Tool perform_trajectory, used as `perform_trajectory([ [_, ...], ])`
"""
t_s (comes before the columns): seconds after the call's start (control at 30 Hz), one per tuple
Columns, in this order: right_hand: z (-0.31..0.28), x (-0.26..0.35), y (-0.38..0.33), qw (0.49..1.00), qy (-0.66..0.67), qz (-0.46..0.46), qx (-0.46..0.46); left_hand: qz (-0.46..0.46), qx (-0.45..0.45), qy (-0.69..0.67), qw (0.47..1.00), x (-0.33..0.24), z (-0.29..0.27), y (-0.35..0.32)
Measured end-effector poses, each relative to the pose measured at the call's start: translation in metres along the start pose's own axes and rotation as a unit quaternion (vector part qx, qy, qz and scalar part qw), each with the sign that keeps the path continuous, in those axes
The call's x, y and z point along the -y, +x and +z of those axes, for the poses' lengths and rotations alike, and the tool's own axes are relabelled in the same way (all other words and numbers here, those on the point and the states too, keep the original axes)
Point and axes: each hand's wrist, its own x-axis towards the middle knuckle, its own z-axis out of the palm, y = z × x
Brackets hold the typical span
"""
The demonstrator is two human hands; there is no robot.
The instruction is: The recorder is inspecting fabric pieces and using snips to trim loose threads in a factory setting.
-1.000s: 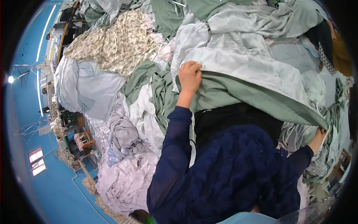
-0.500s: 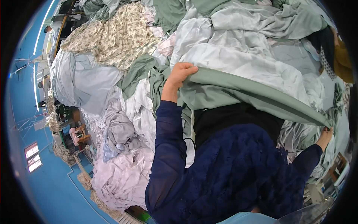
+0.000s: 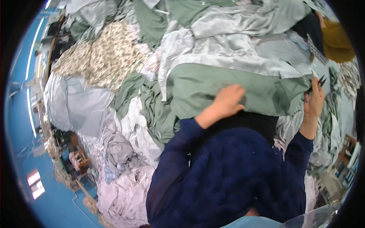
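Note:
A sage-green cloth (image 3: 228,85) lies spread across the front of my body, over white fabric. Over its middle is my left hand (image 3: 229,100), its fingers smeared by motion, so their hold is unclear. At the cloth's right end, my right hand (image 3: 315,98) is closed around dark thread snips (image 3: 322,81), whose pointed blades stick out beyond the fingers. The cloth's right corner is bunched against that hand; whether the fingers also pinch it is hard to see.
Heaped fabric surrounds me: white cloth (image 3: 218,45) ahead, floral-print cloth (image 3: 102,53) at far left, pale blue cloth (image 3: 76,102) and a pinkish pile (image 3: 123,193) on the left. At far right, another person's mustard sleeve (image 3: 338,41) shows. A blue floor (image 3: 61,209) lies at lower left.
My left hand has left the cloth's upper left corner and come down to its middle. My right hand has moved up and inward, and the snips now show. The cloth lies flatter.

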Motion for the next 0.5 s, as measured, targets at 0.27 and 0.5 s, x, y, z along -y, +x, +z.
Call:
perform_trajectory([
  [0.27, -0.03, -0.077, -0.006, 0.987, -0.152, 0.036, 0.027, -0.045, -0.177, -0.003, 0.983, 0.017, -0.007, -0.022],
  [0.5, -0.004, -0.111, -0.041, 0.975, -0.209, -0.051, 0.052, -0.12, -0.226, 0.063, 0.965, 0.048, -0.042, -0.03],
])
